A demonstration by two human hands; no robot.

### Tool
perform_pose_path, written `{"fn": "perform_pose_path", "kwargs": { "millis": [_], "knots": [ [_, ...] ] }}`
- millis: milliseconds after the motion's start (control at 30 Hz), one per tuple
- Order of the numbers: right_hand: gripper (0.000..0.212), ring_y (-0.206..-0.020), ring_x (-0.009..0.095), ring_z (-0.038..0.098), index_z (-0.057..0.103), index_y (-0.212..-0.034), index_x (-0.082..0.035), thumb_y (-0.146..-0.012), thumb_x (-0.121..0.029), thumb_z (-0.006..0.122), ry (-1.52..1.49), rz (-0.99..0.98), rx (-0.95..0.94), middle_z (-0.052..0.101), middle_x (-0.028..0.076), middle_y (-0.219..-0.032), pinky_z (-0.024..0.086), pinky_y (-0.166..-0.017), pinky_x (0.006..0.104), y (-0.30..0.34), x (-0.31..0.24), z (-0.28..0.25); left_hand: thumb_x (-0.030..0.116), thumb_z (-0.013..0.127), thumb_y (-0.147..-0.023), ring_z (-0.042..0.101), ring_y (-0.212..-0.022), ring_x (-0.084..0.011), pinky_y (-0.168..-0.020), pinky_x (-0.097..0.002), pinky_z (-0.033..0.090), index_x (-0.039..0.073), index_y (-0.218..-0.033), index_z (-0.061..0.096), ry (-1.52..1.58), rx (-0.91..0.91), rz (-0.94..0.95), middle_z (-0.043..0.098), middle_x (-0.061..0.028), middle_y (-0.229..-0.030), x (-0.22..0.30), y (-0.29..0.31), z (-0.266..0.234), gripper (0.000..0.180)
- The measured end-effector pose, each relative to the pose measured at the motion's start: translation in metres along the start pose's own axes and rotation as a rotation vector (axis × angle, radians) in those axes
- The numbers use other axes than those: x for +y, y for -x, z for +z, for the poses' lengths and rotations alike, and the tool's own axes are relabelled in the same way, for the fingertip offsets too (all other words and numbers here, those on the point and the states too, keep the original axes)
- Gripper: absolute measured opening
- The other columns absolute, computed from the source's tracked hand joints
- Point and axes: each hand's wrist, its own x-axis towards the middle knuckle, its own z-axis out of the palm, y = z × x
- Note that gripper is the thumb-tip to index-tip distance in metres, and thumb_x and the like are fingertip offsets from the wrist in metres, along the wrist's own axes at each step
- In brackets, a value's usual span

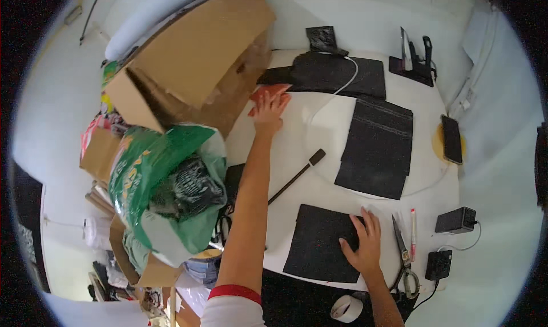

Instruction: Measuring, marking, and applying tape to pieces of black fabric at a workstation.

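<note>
My left hand [268, 114] reaches across to the far side of the white table. Its outstretched fingers lie on a flat orange-red piece [277, 89] beside the cardboard box; whether this is cloth or plastic I cannot make out. Close to me, my right hand [364, 248] rests with fingers and thumb apart on the right edge of a black fabric piece [319, 244]. Beyond it lies a second stack of black fabric [377, 147] with pale stitched lines across its upper part. Scissors [404, 250] and a red-and-white pen [413, 235] are to the right of my right hand.
An open cardboard box [200, 53] and a green plastic bag [154, 167] crowd the left. More black fabric [342, 76] lies at the back, near an iron-like tool on a stand [412, 64]. A phone [451, 140], black adapters [455, 220] and a tape roll [346, 309] sit rightward.
</note>
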Motion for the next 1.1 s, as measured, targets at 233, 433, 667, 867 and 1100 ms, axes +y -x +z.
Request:
{"fn": "perform_pose_path", "kwargs": {
  "millis": [233, 433, 667, 867, 1100],
  "knots": [
    [0.055, -0.125, 0.04, 0.034, 0.051, -0.123, -0.004, -0.072, -0.018, 0.066, -0.155, -0.106, -0.025, 0.038, 0.019, -0.136, 0.026, -0.105, 0.0486, -0.006, -0.022, 0.003, 0.021, 0.042, -0.091, 0.036, -0.127, -0.0358, -0.091, -0.0437, 0.048, 0.02, -0.139, 0.036, -0.229, 0.519, -0.034, 0.035, -0.0033, -0.14, -0.122, -0.03, 0.132, 0.048],
    [0.05, -0.123, 0.037, 0.039, 0.052, -0.121, -0.003, -0.073, -0.011, 0.064, -0.182, -0.068, 0.057, 0.042, 0.019, -0.133, 0.029, -0.104, 0.0434, 0.004, -0.015, 0.007, 0.04, 0.051, -0.086, 0.047, -0.117, -0.0386, -0.093, -0.0454, 0.042, 0.013, -0.129, 0.047, 0.225, 0.363, -0.136, 0.049, -0.0245, -0.125, -0.038, 0.083, 0.054, 0.051],
    [0.046, -0.122, 0.033, 0.042, 0.051, -0.122, -0.004, -0.078, -0.008, 0.063, -0.284, -0.135, 0.157, 0.045, 0.017, -0.131, 0.032, -0.102, 0.0385, 0.025, -0.021, 0.003, 0.034, 0.059, -0.083, 0.049, -0.111, -0.0393, -0.091, -0.0451, 0.043, 0.005, -0.128, 0.043, 0.236, 0.21, -0.104, 0.048, -0.0238, -0.125, -0.027, 0.236, -0.04, 0.056],
    [0.044, -0.119, 0.034, 0.044, 0.053, -0.12, -0.004, -0.078, -0.01, 0.064, -0.325, -0.145, 0.209, 0.047, 0.017, -0.129, 0.034, -0.101, 0.0391, 0.043, -0.037, -0.002, 0.026, 0.059, -0.081, 0.052, -0.107, -0.0369, -0.086, -0.0455, 0.046, 0.005, -0.128, 0.042, 0.041, 0.586, 0.185, 0.05, -0.019, -0.123, -0.084, 0.231, -0.047, 0.055],
    [0.045, -0.127, 0.026, 0.039, 0.048, -0.126, -0.003, -0.083, -0.008, 0.06, -0.485, -0.182, 0.229, 0.045, 0.015, -0.133, 0.028, -0.105, 0.0341, 0.082, -0.045, -0.035, 0.011, 0.046, -0.088, 0.062, -0.085, -0.0363, -0.073, -0.0409, 0.05, 0.014, -0.134, 0.04, 0.263, 0.545, -0.113, 0.061, -0.0227, -0.103, -0.082, 0.256, -0.126, 0.047]
  ]
}}
